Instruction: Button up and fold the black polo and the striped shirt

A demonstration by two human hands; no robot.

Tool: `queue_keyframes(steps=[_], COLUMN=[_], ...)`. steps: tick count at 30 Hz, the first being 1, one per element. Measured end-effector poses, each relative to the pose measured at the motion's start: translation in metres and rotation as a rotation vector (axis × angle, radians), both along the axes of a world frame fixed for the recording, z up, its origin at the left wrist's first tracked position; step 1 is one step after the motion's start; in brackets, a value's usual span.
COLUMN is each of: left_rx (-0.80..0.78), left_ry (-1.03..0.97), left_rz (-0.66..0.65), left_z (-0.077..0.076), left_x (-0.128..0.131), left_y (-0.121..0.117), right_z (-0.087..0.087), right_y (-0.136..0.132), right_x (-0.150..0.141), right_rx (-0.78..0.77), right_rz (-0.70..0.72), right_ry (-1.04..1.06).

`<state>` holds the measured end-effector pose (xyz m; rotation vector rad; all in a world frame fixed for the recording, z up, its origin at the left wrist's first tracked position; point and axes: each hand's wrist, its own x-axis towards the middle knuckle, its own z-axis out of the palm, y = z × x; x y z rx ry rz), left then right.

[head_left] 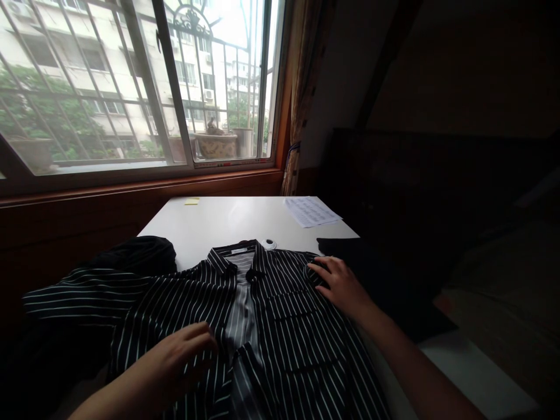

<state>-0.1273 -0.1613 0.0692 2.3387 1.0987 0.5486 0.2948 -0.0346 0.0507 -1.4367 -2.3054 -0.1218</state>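
Black, white-striped collared shirt (289,329) lay on white desk (214,221); my right fingers (327,273) spread wide, my left fingers (199,335) curled, hold unclear.

Shirt (297,332): cloth, smooth, matt; bundle (149,252): cloth, matt, wrinkled; table (210,221): smooth, glossy top; sheets (310,211): paper, matt; note (191,201): paper, matt; curtain (300,87): cloth, matt; sill (245,176): wood, smooth; window frame (174,87): metal in appearance, smooth.

- A room in a home, apparently
- A tied-back patterned curtain (301,87) beside a wood-trimmed window (174,76)
- Outside, a planter (215,146) (decorated, it seems) and apartment-like buildings (90,57)
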Motion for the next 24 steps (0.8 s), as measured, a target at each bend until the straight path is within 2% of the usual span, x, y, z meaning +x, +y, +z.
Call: queue_keyframes(steps=[3, 6, 8, 10, 13, 14, 17, 19, 24], left_rx=[0.119, 0.275, 0.348, 0.381, 0.383, 0.375, 0.348, 0.344, 0.346], left_ry=[0.133, 0.257, 0.318, 0.357, 0.382, 0.386, 0.407, 0.422, 0.437], left_rz=[0.005, 0.033, 0.073, 0.135, 0.213, 0.229, 0.251, 0.254, 0.258], left_z=[-0.006, -0.023, -0.036, -0.049, -0.065, -0.07, -0.081, -0.086, -0.089], left_x=[0.006, 0.004, -0.001, -0.008, -0.017, -0.019, -0.025, -0.027, -0.027], left_y=[0.025, 0.051, 0.065, 0.076, 0.085, 0.086, 0.087, 0.088, 0.089], right_z=[-0.006, 0.0, 0.004, 0.005, -0.002, -0.006, -0.019, -0.028, -0.043], right_y=[0.019, 0.028, 0.032, 0.034, 0.033, 0.031, 0.023, 0.02, 0.026], right_x=[0.014, 0.029, 0.046, 0.072, 0.117, 0.132, 0.164, 0.176, 0.172], right_rx=[-0.005, -0.006, 0.026, 0.053, 0.05, 0.057, 0.079, 0.129, 0.237], right_rz=[-0.036, -0.087, -0.175, -0.329, -0.616, -0.656, -0.724, -0.765, -0.776], right_ry=[-0.082, 0.033, 0.226, 0.504, 0.983, 1.039, 1.178, 1.257, 1.183])
